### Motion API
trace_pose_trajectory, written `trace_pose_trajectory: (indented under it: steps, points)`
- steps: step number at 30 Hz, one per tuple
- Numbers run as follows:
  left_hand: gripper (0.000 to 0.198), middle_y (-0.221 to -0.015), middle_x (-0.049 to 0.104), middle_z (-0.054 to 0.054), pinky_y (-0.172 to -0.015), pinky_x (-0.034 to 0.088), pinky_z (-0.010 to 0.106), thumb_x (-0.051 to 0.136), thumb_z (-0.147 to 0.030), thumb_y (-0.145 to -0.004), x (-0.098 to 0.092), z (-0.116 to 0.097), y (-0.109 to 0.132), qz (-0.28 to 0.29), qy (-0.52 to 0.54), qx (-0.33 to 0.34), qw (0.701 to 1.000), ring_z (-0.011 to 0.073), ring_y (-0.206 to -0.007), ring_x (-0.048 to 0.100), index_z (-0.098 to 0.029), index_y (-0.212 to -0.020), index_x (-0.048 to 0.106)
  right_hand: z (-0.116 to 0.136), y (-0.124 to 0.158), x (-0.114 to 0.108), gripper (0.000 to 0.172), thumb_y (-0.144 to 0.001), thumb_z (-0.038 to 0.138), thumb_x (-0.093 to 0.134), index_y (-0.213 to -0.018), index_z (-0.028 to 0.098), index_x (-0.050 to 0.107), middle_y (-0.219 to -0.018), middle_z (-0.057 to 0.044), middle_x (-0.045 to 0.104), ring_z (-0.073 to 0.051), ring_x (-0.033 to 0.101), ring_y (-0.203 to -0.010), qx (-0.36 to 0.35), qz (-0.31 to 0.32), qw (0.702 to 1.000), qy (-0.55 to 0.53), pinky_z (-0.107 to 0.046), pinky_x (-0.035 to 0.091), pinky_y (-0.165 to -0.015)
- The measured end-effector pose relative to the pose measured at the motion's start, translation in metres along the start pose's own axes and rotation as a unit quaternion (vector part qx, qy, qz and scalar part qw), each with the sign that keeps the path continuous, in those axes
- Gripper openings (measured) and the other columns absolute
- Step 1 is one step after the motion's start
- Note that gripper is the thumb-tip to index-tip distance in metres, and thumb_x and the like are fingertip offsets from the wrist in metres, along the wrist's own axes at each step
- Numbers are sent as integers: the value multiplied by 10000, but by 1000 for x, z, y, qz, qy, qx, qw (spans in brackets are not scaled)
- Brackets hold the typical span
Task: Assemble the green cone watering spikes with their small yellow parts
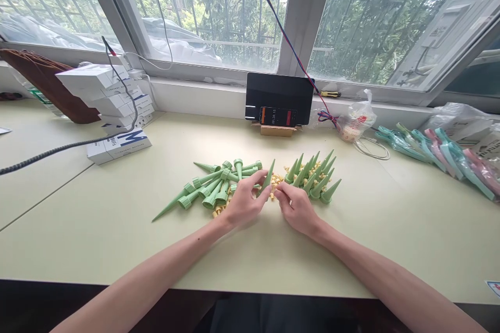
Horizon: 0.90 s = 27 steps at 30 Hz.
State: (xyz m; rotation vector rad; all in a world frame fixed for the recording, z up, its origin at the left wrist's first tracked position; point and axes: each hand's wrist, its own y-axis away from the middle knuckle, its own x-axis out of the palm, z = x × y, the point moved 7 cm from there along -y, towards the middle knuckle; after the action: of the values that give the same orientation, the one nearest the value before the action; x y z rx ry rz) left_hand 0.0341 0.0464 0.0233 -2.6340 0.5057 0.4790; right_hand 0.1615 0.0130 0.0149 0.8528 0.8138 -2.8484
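Observation:
My left hand [247, 200] is closed round a green plastic watering spike [268, 177], its tip pointing up. Close beside it, my right hand [296, 205] has its fingers pinched together; whatever they hold is too small to make out. Small yellow plastic pieces [274, 181] lie between and behind the hands, and more peek out by my left wrist. To the left is a loose heap of green spikes [211, 186] with ribbed caps, lying at many angles. On the right, several spikes [312, 177] stand on their caps in a tight group, yellow bits among them.
A phone [278, 116] showing a timer leans on a small cardboard stand [276, 130], before a black panel [258, 94]. White boxes [117, 146] are stacked at the left, with a dark cable [74, 144]. A tied plastic bag [357, 117] and wrapped coloured items [445, 153] lie right.

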Motion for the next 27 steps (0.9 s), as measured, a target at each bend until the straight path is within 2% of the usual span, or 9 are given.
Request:
trace_pose_trajectory:
  steps: [5,10,16,20,23,27]
  points:
    - [289,-951,659,66,-697,562,269,548,-319,-921,0,-4,0,5,-6,14,1000,186,-858,629,-179,-1168,604,-1,0,1,316,-1025,306,358,-726,216,406,-631,24,437,-129,384,-547,-2,10,1000,12,-265,330,-538]
    - [288,-953,675,61,-692,561,265,554,-317,-918,0,-7,1,4,-17,32,999,180,-837,637,-187,-1170,605,-2,1,3,335,-1036,325,326,-723,220,381,-622,23,443,-128,400,-534,13,19,1000,-3,-268,337,-542]
    - [296,-994,682,39,-802,554,290,524,-302,-946,1,-8,3,-6,-69,74,995,168,-891,641,-216,-1224,575,-4,2,4,386,-1045,379,302,-699,220,364,-607,23,440,-120,386,-517,34,22,999,-32,-263,326,-520]
    - [298,-1036,687,46,-815,550,298,536,-301,-943,0,-8,4,-18,-78,92,993,169,-900,638,-211,-1225,573,-5,2,5,420,-1044,416,301,-682,214,372,-599,25,426,-114,374,-512,46,24,997,-54,-258,321,-508]
    - [287,-1012,682,46,-777,553,285,537,-301,-941,0,-8,3,-13,-70,81,994,162,-867,623,-211,-1209,581,-9,2,6,432,-1036,445,323,-685,209,412,-596,26,427,-112,387,-507,68,24,994,-81,-253,332,-499]
    - [267,-926,660,50,-652,548,245,548,-316,-931,1,-2,2,-5,-3,18,1000,162,-819,624,-188,-1162,591,-14,2,5,420,-1022,465,370,-694,210,428,-570,37,435,-111,407,-487,99,11,990,-105,-250,354,-495]
